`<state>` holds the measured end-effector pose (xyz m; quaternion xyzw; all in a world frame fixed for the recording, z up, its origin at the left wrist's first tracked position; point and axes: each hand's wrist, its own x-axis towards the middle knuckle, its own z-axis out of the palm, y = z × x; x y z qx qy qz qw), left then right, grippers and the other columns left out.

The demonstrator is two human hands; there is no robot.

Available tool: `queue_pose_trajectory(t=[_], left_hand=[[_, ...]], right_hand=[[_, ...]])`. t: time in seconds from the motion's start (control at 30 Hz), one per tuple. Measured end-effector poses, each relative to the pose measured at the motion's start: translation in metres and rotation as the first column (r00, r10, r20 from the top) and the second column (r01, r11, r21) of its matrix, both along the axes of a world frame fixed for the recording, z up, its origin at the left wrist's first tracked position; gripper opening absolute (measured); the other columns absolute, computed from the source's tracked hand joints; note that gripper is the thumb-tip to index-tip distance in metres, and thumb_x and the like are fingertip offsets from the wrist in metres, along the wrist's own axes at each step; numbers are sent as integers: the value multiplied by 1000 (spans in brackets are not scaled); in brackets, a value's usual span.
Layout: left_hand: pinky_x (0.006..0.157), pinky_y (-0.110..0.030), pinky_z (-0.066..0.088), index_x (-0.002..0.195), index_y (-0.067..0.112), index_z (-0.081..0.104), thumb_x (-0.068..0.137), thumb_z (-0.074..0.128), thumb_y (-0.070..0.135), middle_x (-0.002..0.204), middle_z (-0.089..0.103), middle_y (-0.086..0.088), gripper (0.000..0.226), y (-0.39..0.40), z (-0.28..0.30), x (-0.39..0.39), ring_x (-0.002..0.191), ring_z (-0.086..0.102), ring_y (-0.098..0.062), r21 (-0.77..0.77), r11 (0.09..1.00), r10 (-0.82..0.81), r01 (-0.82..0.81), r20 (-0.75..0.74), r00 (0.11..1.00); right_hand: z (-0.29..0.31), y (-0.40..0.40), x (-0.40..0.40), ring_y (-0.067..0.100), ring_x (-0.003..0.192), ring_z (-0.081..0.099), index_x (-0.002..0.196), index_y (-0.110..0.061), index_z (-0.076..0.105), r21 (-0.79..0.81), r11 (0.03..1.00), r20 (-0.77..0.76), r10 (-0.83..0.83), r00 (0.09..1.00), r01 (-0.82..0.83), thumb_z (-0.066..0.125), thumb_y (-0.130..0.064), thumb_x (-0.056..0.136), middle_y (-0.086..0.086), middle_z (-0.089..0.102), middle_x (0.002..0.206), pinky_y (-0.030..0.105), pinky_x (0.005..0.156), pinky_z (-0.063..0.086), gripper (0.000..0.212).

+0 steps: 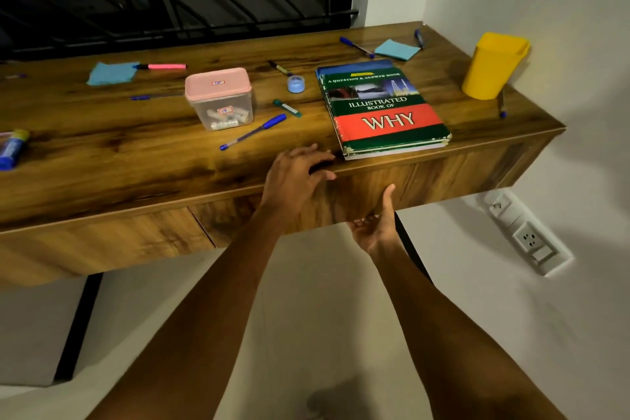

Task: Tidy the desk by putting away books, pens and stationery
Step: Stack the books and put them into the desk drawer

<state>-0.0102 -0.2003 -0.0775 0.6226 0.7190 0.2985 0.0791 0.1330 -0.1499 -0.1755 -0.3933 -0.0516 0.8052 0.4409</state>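
A green and red book (385, 112) titled "Illustrated Book of Why" lies on other books at the wooden desk's (136, 160) front right. Blue pens (254, 131) (356, 46) (418, 37), a pink highlighter (160, 66) and blue sticky notes (110, 73) (397, 49) are scattered on top. My left hand (296, 181) rests with spread fingers on the desk's front edge, just left of the book. My right hand (373, 225) is palm up under the drawer front (426, 181), fingers relaxed, holding nothing.
A pink-lidded clear box (220, 99) stands mid-desk, a yellow cup (492, 65) at the right end. A small blue pot (296, 83), a green lead tube (287, 108) and a glue stick (12, 148) also lie there. A wall socket (530, 237) is low right.
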Motion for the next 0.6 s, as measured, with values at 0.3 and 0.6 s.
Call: queue_pose_trajectory(t=[0.3, 0.6], left_hand=[[118, -37, 12, 136, 24, 49, 86, 64, 26, 149, 39, 1, 52, -2, -1, 12, 144, 23, -18, -83, 996, 30, -33, -33, 999], [117, -48, -6, 151, 25, 12, 86, 60, 46, 161, 1, -2, 83, -52, -16, 36, 147, -9, -25, -256, 966, -35, -28, -239, 970]], right_hand=[[-9, -61, 52, 28, 80, 71, 129, -1, 46, -38, 999, 75, -2, 997, 5, 68, -59, 71, 17, 73, 85, 42, 82, 55, 85], [38, -73, 111, 36, 143, 19, 150, -24, 20, 529, 758, 840, -532, 108, -381, 78, -50, 66, 12, 18, 157, 51, 114, 19, 105]])
